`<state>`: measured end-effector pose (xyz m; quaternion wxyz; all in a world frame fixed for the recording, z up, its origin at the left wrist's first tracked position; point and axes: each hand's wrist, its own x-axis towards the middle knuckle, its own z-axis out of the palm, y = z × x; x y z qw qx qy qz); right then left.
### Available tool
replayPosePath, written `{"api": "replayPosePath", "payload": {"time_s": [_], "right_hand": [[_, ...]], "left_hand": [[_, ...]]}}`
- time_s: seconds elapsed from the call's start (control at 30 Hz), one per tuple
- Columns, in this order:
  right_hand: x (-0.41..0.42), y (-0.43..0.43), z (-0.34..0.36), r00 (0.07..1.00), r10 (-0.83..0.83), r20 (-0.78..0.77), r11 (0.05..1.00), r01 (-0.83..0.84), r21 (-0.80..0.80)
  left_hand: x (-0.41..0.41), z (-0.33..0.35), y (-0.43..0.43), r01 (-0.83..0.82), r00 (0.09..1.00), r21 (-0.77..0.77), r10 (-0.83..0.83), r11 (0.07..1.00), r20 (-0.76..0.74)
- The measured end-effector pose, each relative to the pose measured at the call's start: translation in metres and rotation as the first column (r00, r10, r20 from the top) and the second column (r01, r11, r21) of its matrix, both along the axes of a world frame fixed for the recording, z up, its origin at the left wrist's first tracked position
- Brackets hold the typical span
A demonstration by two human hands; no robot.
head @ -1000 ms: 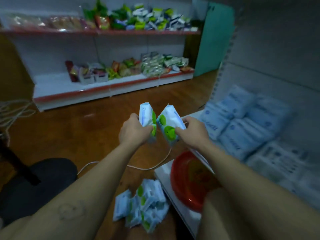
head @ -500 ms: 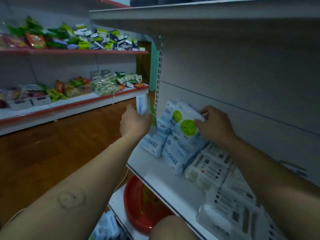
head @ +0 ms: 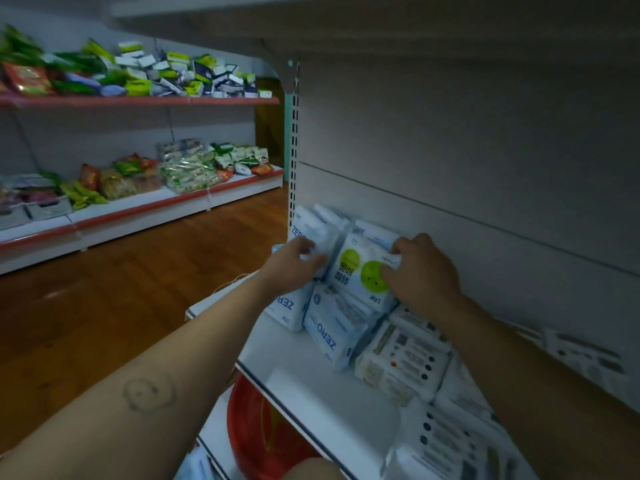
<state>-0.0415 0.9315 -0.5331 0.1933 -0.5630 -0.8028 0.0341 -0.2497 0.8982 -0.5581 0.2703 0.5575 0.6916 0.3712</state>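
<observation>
A white packet with green circles (head: 360, 268) stands on top of the blue-and-white ZERO packets (head: 329, 327) at the left end of the white shelf (head: 311, 386). My right hand (head: 420, 271) grips its right side, fingers curled over the top corner. My left hand (head: 294, 263) holds a second white packet (head: 322, 242) pressed in beside it, on the left; most of that packet is hidden by my fingers.
White packets with dark print (head: 401, 362) lie along the shelf to the right. A red basin (head: 263, 434) sits on the shelf below. Another shelf unit (head: 145, 202) with snack packs stands across the wooden floor (head: 121, 289). The shelf above hangs low.
Both hands moved from in front of me up to the shelf. The right packet now rests on the stack and the left packet has gone in beside it.
</observation>
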Motion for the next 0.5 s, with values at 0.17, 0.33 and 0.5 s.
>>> {"api": "replayPosePath", "payload": {"time_s": [0.17,0.33,0.5], "right_hand": [[-0.004,-0.016,0.008,0.977,-0.1,0.187,0.99,0.079,0.12],[-0.036,-0.057,0.012,0.99,0.024,0.142,0.972,-0.056,0.228],[-0.095,-0.115,-0.011,0.968,0.236,0.08,0.959,-0.245,0.139]], "left_hand": [[-0.022,0.005,-0.023,-0.008,0.985,-0.008,0.006,1.0,-0.17],[-0.025,-0.002,-0.081,-0.031,0.957,0.032,0.039,0.999,-0.288],[-0.056,-0.013,-0.15,-0.09,0.922,0.0,0.083,0.996,-0.379]]}}
